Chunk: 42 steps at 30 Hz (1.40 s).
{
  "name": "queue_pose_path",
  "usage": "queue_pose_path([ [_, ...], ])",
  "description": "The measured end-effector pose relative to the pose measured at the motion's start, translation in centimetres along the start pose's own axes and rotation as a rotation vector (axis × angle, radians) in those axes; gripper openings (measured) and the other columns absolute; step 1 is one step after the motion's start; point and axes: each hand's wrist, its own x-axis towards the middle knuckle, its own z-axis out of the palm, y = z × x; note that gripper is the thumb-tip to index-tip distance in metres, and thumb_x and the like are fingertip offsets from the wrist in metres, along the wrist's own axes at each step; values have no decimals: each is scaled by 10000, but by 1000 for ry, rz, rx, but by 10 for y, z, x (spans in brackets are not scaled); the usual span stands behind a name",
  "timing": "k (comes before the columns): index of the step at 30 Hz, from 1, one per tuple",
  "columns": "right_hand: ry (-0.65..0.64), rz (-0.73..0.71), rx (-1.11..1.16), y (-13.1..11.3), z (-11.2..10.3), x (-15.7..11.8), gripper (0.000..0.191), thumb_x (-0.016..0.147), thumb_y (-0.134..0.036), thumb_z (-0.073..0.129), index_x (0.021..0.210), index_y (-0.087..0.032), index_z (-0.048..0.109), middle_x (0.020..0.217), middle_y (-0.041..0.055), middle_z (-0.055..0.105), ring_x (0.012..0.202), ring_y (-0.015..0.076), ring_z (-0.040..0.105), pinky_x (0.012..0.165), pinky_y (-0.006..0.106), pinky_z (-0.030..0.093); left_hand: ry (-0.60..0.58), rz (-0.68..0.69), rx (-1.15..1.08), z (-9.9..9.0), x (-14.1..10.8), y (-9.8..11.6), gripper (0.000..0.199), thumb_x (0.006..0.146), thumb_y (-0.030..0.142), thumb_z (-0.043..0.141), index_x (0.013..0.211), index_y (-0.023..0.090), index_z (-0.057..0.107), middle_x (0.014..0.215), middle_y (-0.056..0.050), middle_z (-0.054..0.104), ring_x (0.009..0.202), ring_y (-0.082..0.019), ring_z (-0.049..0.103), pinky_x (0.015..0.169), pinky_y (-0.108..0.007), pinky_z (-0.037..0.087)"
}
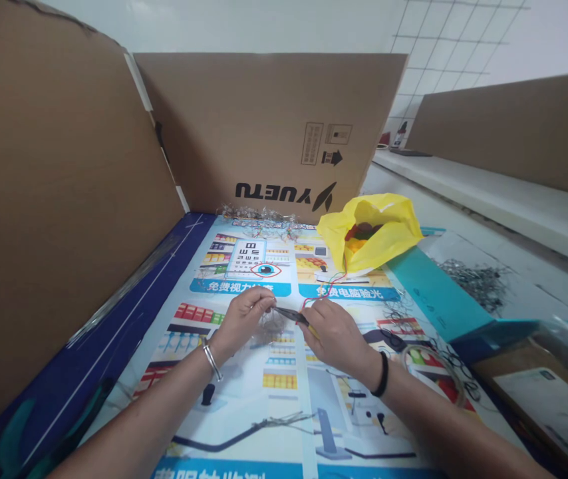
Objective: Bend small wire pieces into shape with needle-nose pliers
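Note:
My left hand (pixel 253 315) is closed in a pinch on a thin wire piece (pixel 270 324), whose tangled silvery strands hang just below the fingertips. My right hand (pixel 332 332) is wrapped round a pair of pliers (pixel 291 315) with dark jaws and a yellow handle. The plier tips point left and meet the wire at my left fingertips. Red and green thin wires (pixel 331 283) run from beside my right hand to an open yellow bag (pixel 378 236) with red and orange contents. Both hands are over a printed poster sheet (pixel 244 426).
Cardboard panels (pixel 264 120) stand behind and at the left. Tangled wire bits (pixel 259 219) lie along the back edge, with a darker pile (pixel 478 283) at the right. A wire coil (pixel 443 366) is by my right forearm. Straight wires (pixel 129 286) lie at the left.

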Motion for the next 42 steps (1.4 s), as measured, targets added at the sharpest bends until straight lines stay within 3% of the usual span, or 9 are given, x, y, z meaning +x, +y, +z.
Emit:
queue_pose_path([
  [20, -88, 35, 231, 4, 3, -1, 164, 856, -267, 398, 859, -180, 536, 778, 41, 585, 766, 143, 527, 683, 251, 391, -29, -65, -50, -2, 1, 0, 204, 820, 282, 429, 695, 171, 545, 680, 10, 528, 658, -108, 489, 678, -235, 394],
  [25, -110, 40, 199, 4, 3, 0, 180, 860, -282, 394, 857, -179, 541, 767, 37, 582, 756, 145, 524, 669, 252, 387, -79, -99, -76, -5, 3, -1, 193, 809, 270, 435, 687, 166, 542, 669, 12, 521, 664, -110, 483, 671, -233, 387],
  [35, -100, 110, 69, 9, 10, -1, 252, 856, -387, 426, 929, -188, 563, 852, 67, 575, 862, 182, 519, 745, 299, 403, -10, -157, -11, -5, 9, -21, 204, 767, 328, 489, 689, 162, 580, 676, 3, 542, 669, -126, 482, 637, -238, 381],
  [42, -71, 75, 40, 7, 10, 0, 267, 849, -403, 440, 929, -180, 563, 871, 81, 551, 868, 197, 495, 742, 316, 393, -56, -161, -17, -8, 10, -25, 211, 753, 338, 500, 679, 162, 589, 667, 5, 566, 667, -131, 502, 629, -234, 396],
])
